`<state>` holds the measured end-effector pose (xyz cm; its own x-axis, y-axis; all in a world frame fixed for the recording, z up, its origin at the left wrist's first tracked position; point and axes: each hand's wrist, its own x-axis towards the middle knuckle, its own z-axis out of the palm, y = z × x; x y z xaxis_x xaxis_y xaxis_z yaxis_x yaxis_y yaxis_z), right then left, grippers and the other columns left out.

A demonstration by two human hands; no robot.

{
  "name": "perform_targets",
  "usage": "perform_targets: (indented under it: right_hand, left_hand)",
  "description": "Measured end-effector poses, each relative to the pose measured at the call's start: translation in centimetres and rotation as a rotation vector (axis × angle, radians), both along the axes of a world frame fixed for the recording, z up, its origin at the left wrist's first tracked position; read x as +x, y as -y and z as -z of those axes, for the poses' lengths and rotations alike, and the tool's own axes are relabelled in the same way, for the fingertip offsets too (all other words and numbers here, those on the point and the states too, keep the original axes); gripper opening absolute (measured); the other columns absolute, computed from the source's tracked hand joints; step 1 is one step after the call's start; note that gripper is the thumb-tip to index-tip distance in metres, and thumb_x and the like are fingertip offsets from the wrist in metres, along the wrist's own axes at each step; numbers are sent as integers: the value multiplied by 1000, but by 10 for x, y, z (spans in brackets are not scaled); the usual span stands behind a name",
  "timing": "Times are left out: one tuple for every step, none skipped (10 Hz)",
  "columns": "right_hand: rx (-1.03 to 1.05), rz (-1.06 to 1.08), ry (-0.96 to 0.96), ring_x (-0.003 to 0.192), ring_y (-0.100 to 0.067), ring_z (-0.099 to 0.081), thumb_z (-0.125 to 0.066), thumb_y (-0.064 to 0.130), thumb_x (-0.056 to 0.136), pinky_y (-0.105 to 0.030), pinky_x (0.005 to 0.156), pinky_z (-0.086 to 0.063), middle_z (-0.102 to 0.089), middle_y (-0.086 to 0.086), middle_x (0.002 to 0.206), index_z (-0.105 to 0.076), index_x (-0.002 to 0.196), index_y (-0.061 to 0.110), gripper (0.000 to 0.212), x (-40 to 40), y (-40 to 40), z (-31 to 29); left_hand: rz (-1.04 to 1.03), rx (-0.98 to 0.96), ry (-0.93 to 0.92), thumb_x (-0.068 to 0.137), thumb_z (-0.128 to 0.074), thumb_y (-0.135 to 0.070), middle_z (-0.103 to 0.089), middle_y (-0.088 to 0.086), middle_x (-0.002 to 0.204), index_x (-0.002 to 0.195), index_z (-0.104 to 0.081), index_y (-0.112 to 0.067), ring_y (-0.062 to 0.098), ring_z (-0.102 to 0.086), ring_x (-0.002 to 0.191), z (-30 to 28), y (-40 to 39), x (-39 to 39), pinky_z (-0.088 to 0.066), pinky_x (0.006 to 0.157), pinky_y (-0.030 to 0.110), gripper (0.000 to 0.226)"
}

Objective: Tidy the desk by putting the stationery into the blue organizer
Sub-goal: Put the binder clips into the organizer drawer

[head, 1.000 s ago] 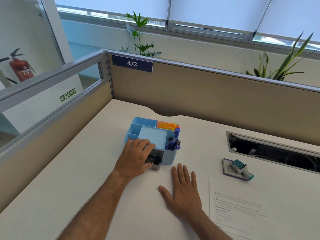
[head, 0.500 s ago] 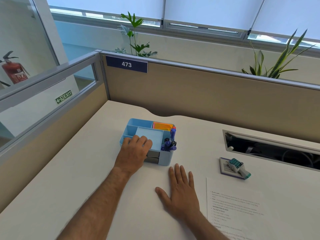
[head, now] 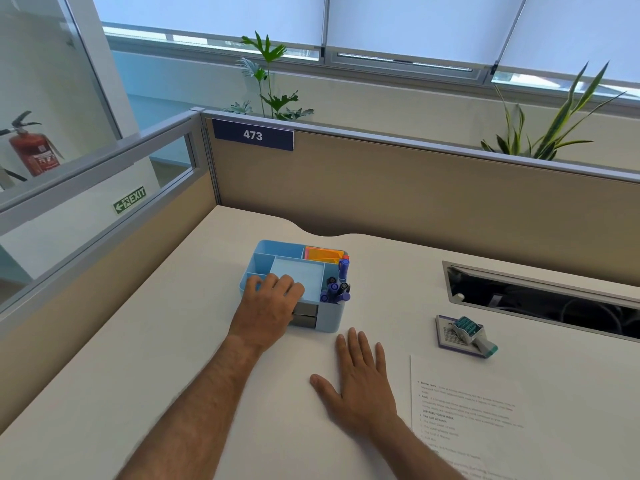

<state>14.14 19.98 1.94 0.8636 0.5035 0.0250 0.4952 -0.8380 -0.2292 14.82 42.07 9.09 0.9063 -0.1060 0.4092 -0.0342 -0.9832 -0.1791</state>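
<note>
The blue organizer (head: pixel 263 252) stands mid-desk. It holds several purple and black pens (head: pixel 336 291) in its front right cup and orange sticky notes (head: pixel 322 254) at the back. Two grey drawers (head: pixel 306 315) in its front are pushed in. My left hand (head: pixel 268 306) lies over the organizer's front left corner, fingers curled on the top rim and palm against the drawer fronts. My right hand (head: pixel 360 382) lies flat on the desk just in front of the organizer, fingers spread, holding nothing. A teal date stamp (head: pixel 469 332) rests on a purple-edged pad (head: pixel 446 336) to the right.
A printed paper sheet (head: pixel 485 410) lies at the front right. An open cable slot (head: pixel 540 296) cuts into the desk at the back right. Beige partitions (head: pixel 415 188) close the desk at the back and left.
A second ago the lower drawer stuck out of the organizer under my left hand; it is now pushed in flush. My right hand has stayed flat on the desk.
</note>
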Motion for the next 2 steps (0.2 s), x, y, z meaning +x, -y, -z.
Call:
perform_targets:
  right_hand:
    - [105,-17,-106,148,-15,7,-11,83,79,-39,118,10,-1,1,162,-7,154,20,98,4,6,-6]
    - [306,28,-152,147,-14,-15,-38,71,87,-35,120,-8,-21,1,159,-20,151,21,83,9,14,-18]
  left_hand:
    - [19,-80,24,63,-86,-40,-67,4,104,108,-61,-20,26,-61,98,-5,2,-9,-50,86,44,56]
    - [20,-163,45,67,-83,-47,-66,5,111,115,-59,-18,26,-59,107,-8,6,-14,-49,96,47,61]
